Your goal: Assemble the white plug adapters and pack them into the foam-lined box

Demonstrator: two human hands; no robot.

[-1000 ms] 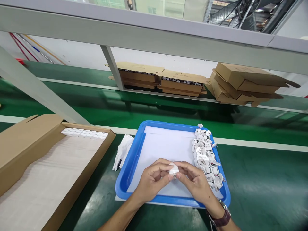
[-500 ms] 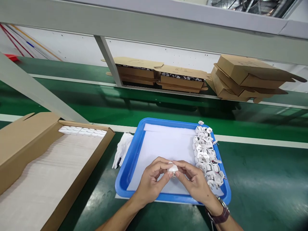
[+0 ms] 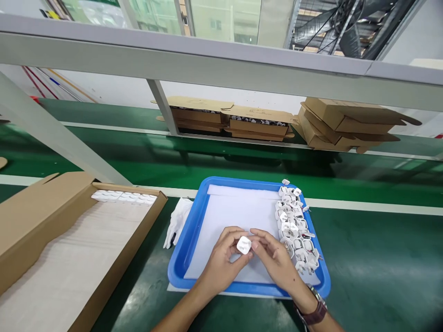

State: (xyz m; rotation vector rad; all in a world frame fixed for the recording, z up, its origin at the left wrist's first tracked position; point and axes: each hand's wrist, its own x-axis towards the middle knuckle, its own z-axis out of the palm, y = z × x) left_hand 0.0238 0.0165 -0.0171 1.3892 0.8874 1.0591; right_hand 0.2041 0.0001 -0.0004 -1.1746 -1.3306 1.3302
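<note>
Plug [image 3: 244,245] up over the near half of the tray [image 3: 200,207], rounded square face turned to the camera. Held in the left hand [image 3: 221,260], between fingers behind and thumb below, probably to leave that face uncovered. Right hand [image 3: 275,265] narrow, fingertips close in at the plug's right side, likely to steady or turn; can't tell if gripping. Prongs can't be made out from here. Wrists low over the near rim, probably for a short, stable reach. White paper [image 3: 242,212] under the hands, lining the tray, likely against scuffs. Loose plugs [image 3: 294,226] crowded along the tray's right side, mixed angles, some at the rim; probably bunched there to leave working room and sit near the right hand. Glove [image 3: 178,221] just beside the tray's left rim, on the green surface [image 3: 377,258]. Open box [image 3: 126,258] farther left, with a row of white pieces [image 3: 122,197] at the far end on a pale liner [image 3: 86,249], seemingly lined up for tight packing.
</note>
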